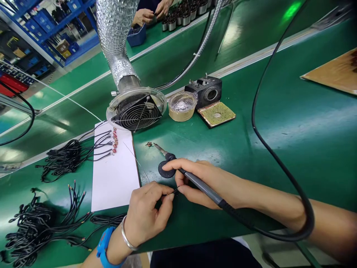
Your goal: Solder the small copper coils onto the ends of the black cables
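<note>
Soldering iron (202,187): slim, grey barrel handle with black sections, thick black cord off the rear end, bulged black collar at the front, narrow metal shaft tapering to a darkened point. Location: in the right hand (205,180), above the green counter (237,149), pointing away to upper left. Right hand is curled about the handle, index finger extended along it; thumb and a finger also meet near the wire.

Black wire (175,190): thin, dark, slightly glossy; only a short piece shows between the two hands, the rest hidden by fingers. Left hand (152,210) is closed to a pinch on it, thumb against index finger.

Small component (149,144): copper-coloured with dark parts, on the counter just beside the iron's tip; contact between them cannot be confirmed. Fine detail too small to read.

Black disc (164,171): flat, round, matte, partly behind the right index finger; whether attached to the iron, cannot tell.

To the left: white sheet (111,182), with black cables (63,158) whose ends reach onto it beside a row of reddish pieces (115,140).
</note>
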A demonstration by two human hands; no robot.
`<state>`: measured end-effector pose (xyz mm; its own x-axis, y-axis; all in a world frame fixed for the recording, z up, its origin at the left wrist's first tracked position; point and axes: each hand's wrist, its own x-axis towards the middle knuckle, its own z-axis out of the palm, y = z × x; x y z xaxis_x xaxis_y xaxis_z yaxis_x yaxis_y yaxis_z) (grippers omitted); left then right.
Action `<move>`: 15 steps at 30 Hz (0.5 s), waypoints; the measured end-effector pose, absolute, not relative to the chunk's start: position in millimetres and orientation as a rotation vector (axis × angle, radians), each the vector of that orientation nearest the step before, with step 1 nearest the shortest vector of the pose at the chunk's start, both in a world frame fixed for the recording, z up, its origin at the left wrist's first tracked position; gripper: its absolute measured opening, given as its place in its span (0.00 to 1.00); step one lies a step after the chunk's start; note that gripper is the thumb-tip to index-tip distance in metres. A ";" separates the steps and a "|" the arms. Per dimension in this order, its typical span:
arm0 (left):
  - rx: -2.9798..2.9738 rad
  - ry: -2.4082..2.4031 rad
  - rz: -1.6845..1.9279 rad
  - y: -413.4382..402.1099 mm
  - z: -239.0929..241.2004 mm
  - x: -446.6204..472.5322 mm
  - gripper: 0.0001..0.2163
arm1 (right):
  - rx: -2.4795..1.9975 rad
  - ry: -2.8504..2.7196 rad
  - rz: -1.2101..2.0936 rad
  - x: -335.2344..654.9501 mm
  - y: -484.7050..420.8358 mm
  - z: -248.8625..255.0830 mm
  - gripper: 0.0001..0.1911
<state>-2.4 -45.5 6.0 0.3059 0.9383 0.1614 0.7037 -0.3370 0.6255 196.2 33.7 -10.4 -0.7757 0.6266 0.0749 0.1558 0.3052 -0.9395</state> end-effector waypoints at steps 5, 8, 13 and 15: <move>2.126 1.501 0.762 -45.9 4.4 -1.5 0.04 | -0.685 -2.144 1.509 195.8 32.8 -9.6 0.22; 2.101 1.528 0.804 -45.7 4.5 -1.0 0.04 | -0.662 -2.109 1.562 196.2 31.9 -10.1 0.24; 2.115 1.525 0.856 -45.1 2.8 -1.0 0.05 | -0.634 -2.002 1.617 193.3 29.3 -14.6 0.23; 2.124 1.530 0.898 -45.3 1.6 -0.7 0.05 | -0.641 -1.939 1.669 191.7 28.0 -17.7 0.22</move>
